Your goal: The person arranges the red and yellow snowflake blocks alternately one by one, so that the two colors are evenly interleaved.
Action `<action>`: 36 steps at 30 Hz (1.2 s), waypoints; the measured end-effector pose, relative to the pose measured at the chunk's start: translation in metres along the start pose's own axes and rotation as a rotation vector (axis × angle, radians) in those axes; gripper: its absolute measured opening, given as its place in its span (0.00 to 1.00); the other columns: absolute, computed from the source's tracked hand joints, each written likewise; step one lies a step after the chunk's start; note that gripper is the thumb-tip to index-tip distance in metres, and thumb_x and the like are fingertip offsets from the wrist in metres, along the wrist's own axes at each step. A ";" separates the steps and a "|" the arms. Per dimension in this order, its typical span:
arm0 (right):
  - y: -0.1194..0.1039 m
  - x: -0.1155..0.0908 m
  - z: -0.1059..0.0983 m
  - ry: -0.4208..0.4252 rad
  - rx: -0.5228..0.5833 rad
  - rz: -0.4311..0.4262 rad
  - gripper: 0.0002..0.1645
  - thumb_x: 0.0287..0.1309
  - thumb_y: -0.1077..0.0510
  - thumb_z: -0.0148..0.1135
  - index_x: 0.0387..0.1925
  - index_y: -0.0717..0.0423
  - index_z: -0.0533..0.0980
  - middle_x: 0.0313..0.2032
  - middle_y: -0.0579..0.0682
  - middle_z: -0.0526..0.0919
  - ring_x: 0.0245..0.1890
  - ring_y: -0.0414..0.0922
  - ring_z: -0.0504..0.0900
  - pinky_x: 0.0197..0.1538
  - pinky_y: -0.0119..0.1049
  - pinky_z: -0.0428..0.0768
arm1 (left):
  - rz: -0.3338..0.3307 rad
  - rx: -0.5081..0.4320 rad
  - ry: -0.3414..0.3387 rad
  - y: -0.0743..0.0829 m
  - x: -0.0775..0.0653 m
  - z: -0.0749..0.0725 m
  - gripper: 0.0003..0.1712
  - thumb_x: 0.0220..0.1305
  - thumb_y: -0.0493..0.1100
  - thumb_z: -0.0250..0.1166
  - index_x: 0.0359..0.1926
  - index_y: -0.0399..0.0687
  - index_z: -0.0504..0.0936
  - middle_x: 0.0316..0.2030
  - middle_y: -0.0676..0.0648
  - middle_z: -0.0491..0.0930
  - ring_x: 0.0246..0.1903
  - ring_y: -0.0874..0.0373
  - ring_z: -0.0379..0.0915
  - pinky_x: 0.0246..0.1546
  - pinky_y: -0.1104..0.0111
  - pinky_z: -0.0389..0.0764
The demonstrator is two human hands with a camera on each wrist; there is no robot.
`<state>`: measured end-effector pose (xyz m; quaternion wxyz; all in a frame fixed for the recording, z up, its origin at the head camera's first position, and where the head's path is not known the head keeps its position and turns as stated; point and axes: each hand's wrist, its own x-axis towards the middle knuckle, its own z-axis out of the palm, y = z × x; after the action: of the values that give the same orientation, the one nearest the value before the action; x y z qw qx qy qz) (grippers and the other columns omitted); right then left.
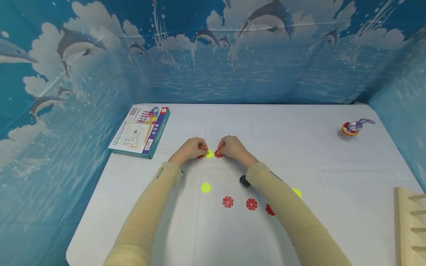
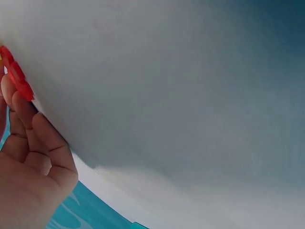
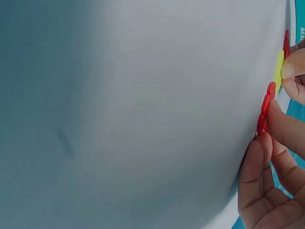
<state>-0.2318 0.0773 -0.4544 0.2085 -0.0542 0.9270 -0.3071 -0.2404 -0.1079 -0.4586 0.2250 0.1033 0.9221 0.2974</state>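
Over the table [image 1: 299, 140], left grip [image 1: 193, 148] pinches 2 discs [image 1: 209, 154], right grip [image 1: 231, 147] 1 red disc [image 1: 217, 154].

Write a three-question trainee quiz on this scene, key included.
1. True or false: the right hand pinches a yellow disc.
2. Which lies on the left part of the table: (a) wooden rack, (b) flat box, (c) purple figure?
3. How many red discs are visible nearer the person than the hands, in the head view?

Key: 1. False; it pinches a red disc. 2. b. 3. Three, the rightmost partly behind the right sleeve.
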 end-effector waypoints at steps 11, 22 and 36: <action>0.001 0.001 0.002 0.009 0.008 0.014 0.09 0.56 0.57 0.71 0.36 0.58 0.82 0.35 0.52 0.83 0.35 0.45 0.75 0.40 0.33 0.75 | 0.001 -0.007 -0.006 0.003 0.000 0.000 0.07 0.64 0.41 0.66 0.39 0.43 0.80 0.32 0.47 0.75 0.31 0.56 0.71 0.32 0.73 0.74; 0.003 0.001 0.000 0.049 -0.007 -0.031 0.10 0.54 0.59 0.72 0.37 0.59 0.81 0.35 0.53 0.84 0.33 0.44 0.75 0.35 0.30 0.72 | 0.129 0.012 -0.023 0.014 0.005 0.004 0.08 0.62 0.39 0.68 0.41 0.41 0.83 0.36 0.45 0.79 0.35 0.56 0.71 0.37 0.71 0.74; 0.007 0.000 -0.005 0.040 0.028 -0.043 0.09 0.55 0.61 0.68 0.38 0.59 0.80 0.34 0.52 0.82 0.33 0.44 0.76 0.37 0.32 0.72 | 0.080 0.038 -0.017 0.021 0.009 0.012 0.09 0.59 0.40 0.71 0.40 0.45 0.84 0.37 0.48 0.80 0.38 0.57 0.71 0.41 0.69 0.74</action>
<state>-0.2335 0.0860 -0.4552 0.1841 -0.0652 0.9252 -0.3255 -0.2419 -0.0818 -0.4579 0.2187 0.1467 0.9208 0.2875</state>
